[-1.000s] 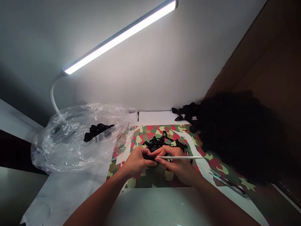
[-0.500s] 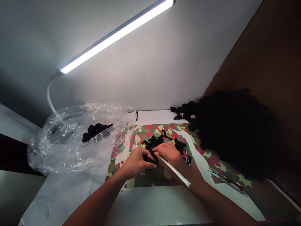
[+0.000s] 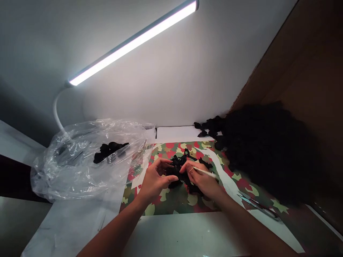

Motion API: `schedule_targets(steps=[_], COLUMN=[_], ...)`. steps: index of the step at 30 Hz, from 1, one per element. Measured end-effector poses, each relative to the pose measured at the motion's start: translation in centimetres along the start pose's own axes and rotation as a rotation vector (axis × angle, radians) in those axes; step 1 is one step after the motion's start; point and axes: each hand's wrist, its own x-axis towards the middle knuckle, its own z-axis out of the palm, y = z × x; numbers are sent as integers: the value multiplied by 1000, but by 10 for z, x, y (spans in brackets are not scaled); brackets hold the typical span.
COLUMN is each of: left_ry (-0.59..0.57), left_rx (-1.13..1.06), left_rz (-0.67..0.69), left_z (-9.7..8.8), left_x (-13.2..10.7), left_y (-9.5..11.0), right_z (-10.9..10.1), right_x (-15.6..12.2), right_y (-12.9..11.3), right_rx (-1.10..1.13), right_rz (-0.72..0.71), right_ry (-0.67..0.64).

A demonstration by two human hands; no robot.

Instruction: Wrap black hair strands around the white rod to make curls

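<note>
My left hand point(image 3: 157, 178) curves its thumb and fingers around a small black piece point(image 3: 173, 172), soft-looking and crumpled, at the middle of the camouflage-patterned sheet point(image 3: 179, 207). A slim white stick-like tool point(image 3: 203, 171) is in my right hand point(image 3: 202, 180), its back end pointing right. The fingertips of that hand touch the black scraps point(image 3: 184, 159) beside the left hand. What the tool's front end touches is hidden by my fingers. Black scraps also lie under and just beyond both hands.
A large black heap point(image 3: 268, 153) fills the right side against a brown cardboard panel point(image 3: 302, 71). Scissors point(image 3: 258, 207) lie at right. On the left rests a clear plastic bag point(image 3: 75, 171) with black pieces point(image 3: 109, 150). A lit bar lamp point(image 3: 134, 43) hangs above.
My right hand has turned and shifted slightly right, so the white tool now lies flatter, pointing right. My left hand has opened wider around the black piece.
</note>
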Motion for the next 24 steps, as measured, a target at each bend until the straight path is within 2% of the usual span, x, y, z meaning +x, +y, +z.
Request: schedule_targets(steps=[2, 5, 9, 14, 24], left_ry=[28, 52, 77, 124, 142], left_rx=[35, 2, -190, -283, -384], left_rz=[28, 6, -60, -24, -38], left_z=[2, 7, 12, 15, 16], left_x=[-1, -3, -5, -5, -4], left_y=[0, 0, -1, 1, -4], right_z=[8, 15, 17, 18, 16], right_x=[-3, -7, -10, -12, -11], right_y=[-1, -3, -1, -1, -7], right_rx=[110, 214, 338, 398, 461], right_rz=[77, 148, 112, 48, 131], right_ry=[-61, -66, -20, -9, -66])
